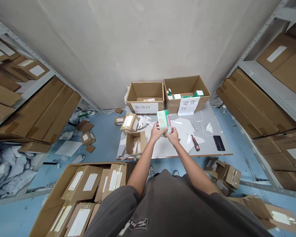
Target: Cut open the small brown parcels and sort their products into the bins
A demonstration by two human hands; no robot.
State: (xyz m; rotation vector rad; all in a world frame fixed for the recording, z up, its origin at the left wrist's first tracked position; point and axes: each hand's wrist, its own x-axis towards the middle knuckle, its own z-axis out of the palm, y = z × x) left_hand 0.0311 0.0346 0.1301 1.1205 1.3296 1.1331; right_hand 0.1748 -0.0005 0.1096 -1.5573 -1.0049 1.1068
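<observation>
Green box (162, 119) gripped by left hand (156, 133) and right hand (173, 137) at its 6 o'clock end; long axis roughly 12–6.

Parcel-sorting room: shelves (261, 84), cartons (82, 181), labelled bins (145, 93).

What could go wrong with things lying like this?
The red and black cutter lies near the right hand; a careless reach might nick it, though I can't tell whether the blade is out.
The phone sits close to the table's front edge, so a bump could knock it off.
The open carton with white scraps, also by that edge, might tip if the left forearm catches it.
</observation>
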